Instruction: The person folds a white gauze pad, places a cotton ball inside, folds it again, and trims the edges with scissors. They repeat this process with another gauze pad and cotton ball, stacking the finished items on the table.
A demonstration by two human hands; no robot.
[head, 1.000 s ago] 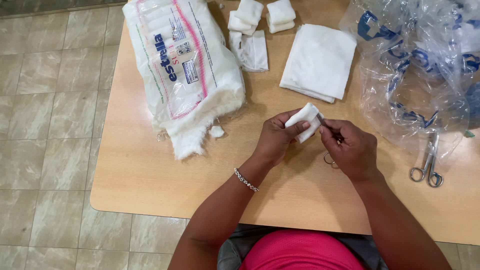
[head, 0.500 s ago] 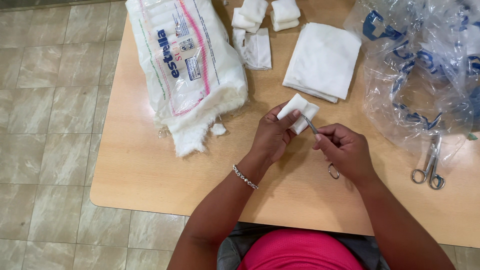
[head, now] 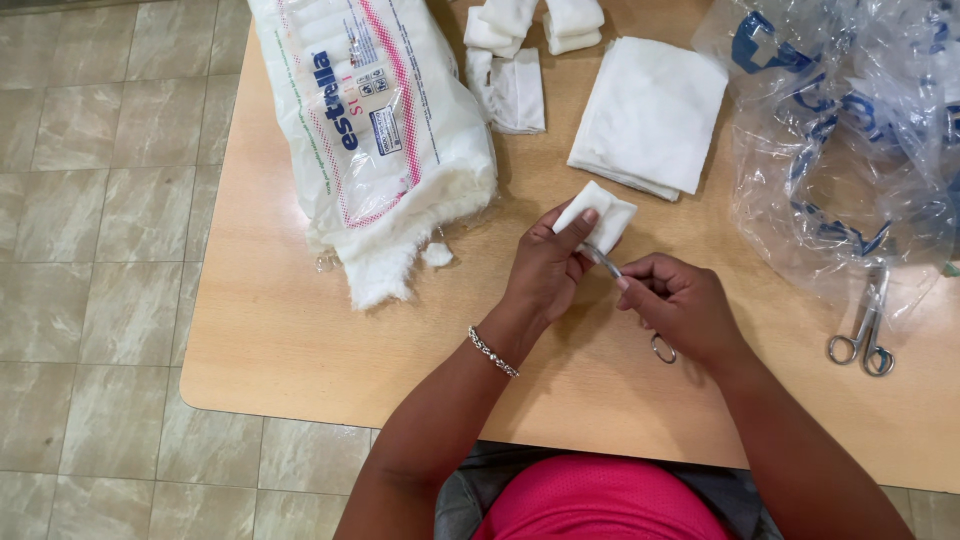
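Note:
My left hand pinches a small folded white gauze pad above the middle of the wooden table. My right hand grips thin metal forceps; their tips reach under the pad and one finger ring hangs below my palm. The two hands are close together, almost touching.
A large plastic-wrapped roll of white cotton lies at the back left, torn open at its near end. A stack of flat gauze sheets and folded gauze pieces lie behind my hands. Crumpled clear plastic and a second pair of metal scissors are at the right.
Both hands have shifted slightly, and the right hand has drawn back toward me along the forceps. The gauze pad stays pinched in the left hand.

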